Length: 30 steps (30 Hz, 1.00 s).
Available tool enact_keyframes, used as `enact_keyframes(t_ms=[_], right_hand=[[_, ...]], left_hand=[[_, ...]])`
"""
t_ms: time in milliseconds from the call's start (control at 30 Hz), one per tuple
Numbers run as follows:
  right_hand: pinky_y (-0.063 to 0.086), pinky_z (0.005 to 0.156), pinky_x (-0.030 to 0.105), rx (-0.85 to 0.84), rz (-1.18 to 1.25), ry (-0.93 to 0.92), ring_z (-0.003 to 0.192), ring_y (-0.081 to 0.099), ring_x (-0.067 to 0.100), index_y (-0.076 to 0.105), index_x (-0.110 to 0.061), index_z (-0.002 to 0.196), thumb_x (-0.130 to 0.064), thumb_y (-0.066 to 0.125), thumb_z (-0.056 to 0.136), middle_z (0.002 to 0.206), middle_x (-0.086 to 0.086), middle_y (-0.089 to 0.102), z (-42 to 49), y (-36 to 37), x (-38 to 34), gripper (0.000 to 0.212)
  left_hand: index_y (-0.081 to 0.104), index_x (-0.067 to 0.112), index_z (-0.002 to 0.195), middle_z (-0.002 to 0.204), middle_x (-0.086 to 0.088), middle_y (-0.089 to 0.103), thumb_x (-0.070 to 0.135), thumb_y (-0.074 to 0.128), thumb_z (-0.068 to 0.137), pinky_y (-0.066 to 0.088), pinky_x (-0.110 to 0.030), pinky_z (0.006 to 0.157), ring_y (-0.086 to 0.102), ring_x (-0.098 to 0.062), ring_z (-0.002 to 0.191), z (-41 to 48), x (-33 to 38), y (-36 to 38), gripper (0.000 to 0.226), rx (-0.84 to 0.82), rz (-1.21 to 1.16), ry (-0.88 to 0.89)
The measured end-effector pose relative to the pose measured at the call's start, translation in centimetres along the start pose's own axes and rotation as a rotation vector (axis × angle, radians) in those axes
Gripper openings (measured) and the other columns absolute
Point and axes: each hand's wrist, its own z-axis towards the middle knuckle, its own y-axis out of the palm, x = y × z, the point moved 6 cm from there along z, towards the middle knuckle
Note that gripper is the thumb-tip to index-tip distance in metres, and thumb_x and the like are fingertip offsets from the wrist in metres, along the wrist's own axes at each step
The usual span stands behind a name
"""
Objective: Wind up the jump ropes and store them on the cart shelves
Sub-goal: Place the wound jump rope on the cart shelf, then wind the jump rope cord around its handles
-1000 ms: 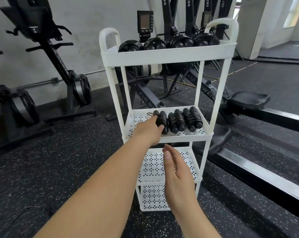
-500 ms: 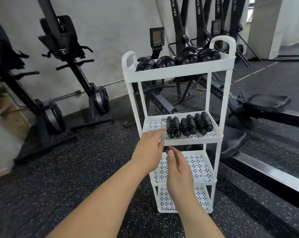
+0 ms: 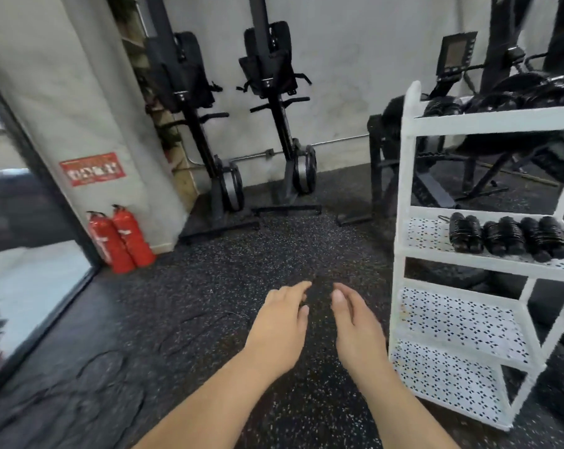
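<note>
Head view: the fingers [image 3: 298, 286] of the left hand [image 3: 279, 325] are loosely extended and hold nothing. The right hand [image 3: 355, 332] is just beside it, equally relaxed and empty, and both hover palm-down over the floor [image 3: 306, 241].

To the near left of the hands a loose rope [image 3: 103, 352] lies in slack, overlapping loops. It is thin and dark on dark speckled rubber, so its run is hard to follow and I cannot tell where its handles are. To the right stands the cart [image 3: 403, 176], where wound ropes [image 3: 507, 239] sit in a row on the right part of the middle shelf [image 3: 426, 234].

- **Snagging:** the cord is nearly invisible against the floor, so a foot could land on it or catch in a loop as the person moves towards it.
- **Knotting:** pulling it up by one end would probably drag the crossed loops into a knot, which would make winding harder.
- **Unwinding:** a slack wind may spring open once it is set down.
- **Knocking the row:** a bundle pushed in hard could shove the stored ones towards the shelf's low rim.
- **Shifting the cart:** the cart looks light, and leaning on it could shift or tip it.
</note>
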Motion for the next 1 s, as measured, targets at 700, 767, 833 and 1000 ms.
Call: enact_keyframes(t_ms=[700,767,833,1000], right_hand=[[0.04,0.099,0.027,-0.673,-0.409,-0.191,0.122,0.053,0.0,0.051,-0.034,0.153,-0.06,0.038,0.105,0.146,-0.012,0.062,-17.3,25.0,-2.2,0.055],[0.042,0.1,0.027,-0.739,-0.431,-0.193,0.124,0.055,0.001,0.05,-0.035,0.153,-0.061,0.038,0.103,0.146,-0.011,0.062,-18.6,27.1,-1.5,0.058],[0.042,0.099,0.028,-0.793,-0.461,-0.184,0.122,0.055,0.002,0.05,-0.035,0.153,-0.06,0.039,0.103,0.146,-0.011,0.062,-19.9,29.2,-0.8,0.057],[0.04,0.096,0.029,-0.897,-0.539,-0.214,0.123,0.055,0.005,0.052,-0.034,0.153,-0.059,0.041,0.104,0.146,-0.011,0.062,-22.7,34.7,1.2,0.056]], left_hand=[[0.033,0.025,0.164,0.146,-0.008,0.056,0.038,0.05,0.111,0.045,-0.051,0.114,0.047,-0.034,0.136,-24.4,-27.2,-8.7,0.057,-0.065,-0.011,-0.526],[0.035,0.024,0.163,0.146,-0.008,0.056,0.036,0.05,0.111,0.045,-0.051,0.113,0.048,-0.034,0.134,-26.2,-29.0,-8.6,0.055,-0.04,-0.02,-0.544],[0.036,0.023,0.162,0.146,-0.009,0.056,0.034,0.051,0.111,0.045,-0.051,0.112,0.049,-0.035,0.132,-28.3,-30.9,-8.2,0.054,-0.035,-0.025,-0.573],[0.038,0.021,0.16,0.145,-0.011,0.054,0.033,0.05,0.11,0.047,-0.052,0.111,0.05,-0.037,0.132,-33.5,-35.5,-5.8,0.053,-0.054,-0.039,-0.676]])
